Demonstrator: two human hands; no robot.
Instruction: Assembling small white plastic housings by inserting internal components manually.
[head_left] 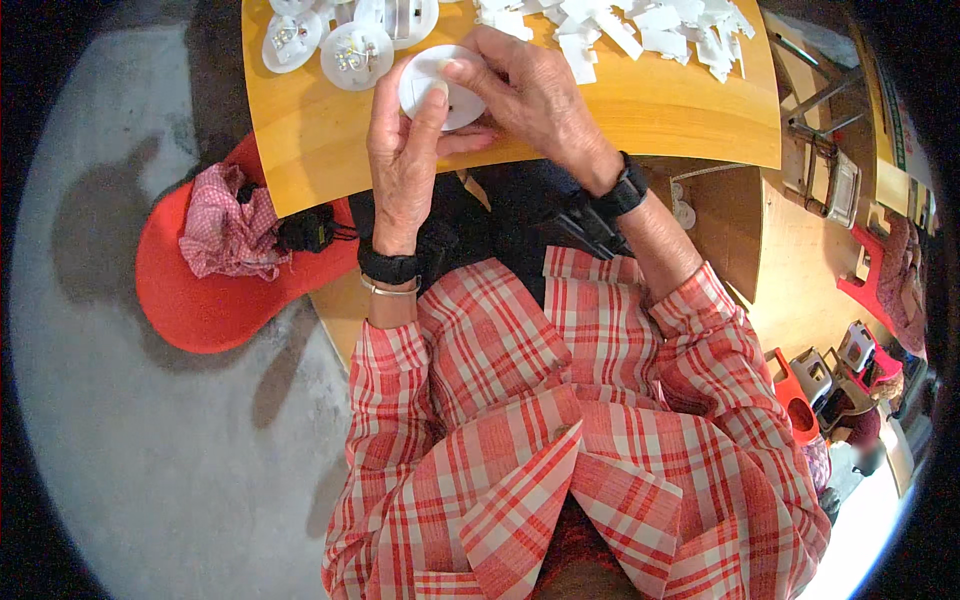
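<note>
Both hands hold a round white plastic disc-shaped housing (425,72) over the near edge of the wooden table. My left hand (402,165) grips its left side, thumb lying on the flat face. From the right, my right hand (530,95) has its thumb pressed on the same face, fingers curled behind the rim. A small dark spot shows on the face near the thumbs. Just beyond, at the table's far left, sit several round white units, one of them a clear-topped disc (357,57) with small yellowish parts inside.
White plastic pieces (660,30) lie heaped at the back right of the yellow table (310,150). A red stool (190,300) at the left bears a pink checked cloth (225,220) and a black item (305,230). An open cardboard box (720,225) stands below the table's right side.
</note>
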